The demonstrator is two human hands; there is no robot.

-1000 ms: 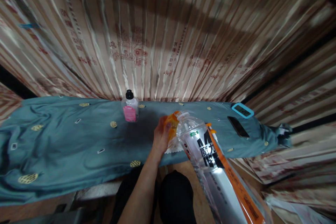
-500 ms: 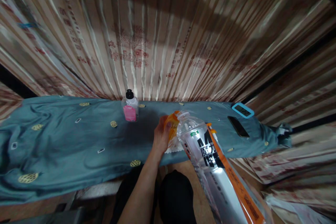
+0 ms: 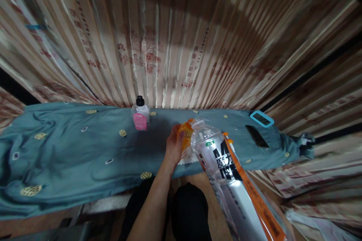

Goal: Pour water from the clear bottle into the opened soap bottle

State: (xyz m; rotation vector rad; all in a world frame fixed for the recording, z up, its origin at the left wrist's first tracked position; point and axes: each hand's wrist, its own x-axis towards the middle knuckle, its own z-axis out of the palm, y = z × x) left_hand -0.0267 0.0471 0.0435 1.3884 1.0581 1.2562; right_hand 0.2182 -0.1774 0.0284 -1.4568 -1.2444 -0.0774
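My left hand (image 3: 174, 144) is closed around an orange see-through container (image 3: 186, 135), partly hidden by my fingers and a bottle. The large clear plastic bottle (image 3: 223, 163), with a silver, black and orange label, leans from the lower right. Its uncapped-looking neck meets the orange container's upper edge; whether they touch, I cannot tell. My right hand does not show, and the bottle's lower end runs out of the picture. Below my left hand is a white piece with a scalloped edge (image 3: 188, 158). Behind the big bottle peeks a small orange and white part (image 3: 229, 140).
A small clear bottle (image 3: 140, 116) with a pink label and black cap stands upright on the green cloth-covered table (image 3: 85, 150). To the right lie a dark phone (image 3: 256, 136) and a blue-framed digital clock (image 3: 261, 119). Patterned curtains (image 3: 169, 45) hang behind and at both sides.
The view has shifted very slightly. My left hand, the orange container and the big bottle keep practically the same positions.
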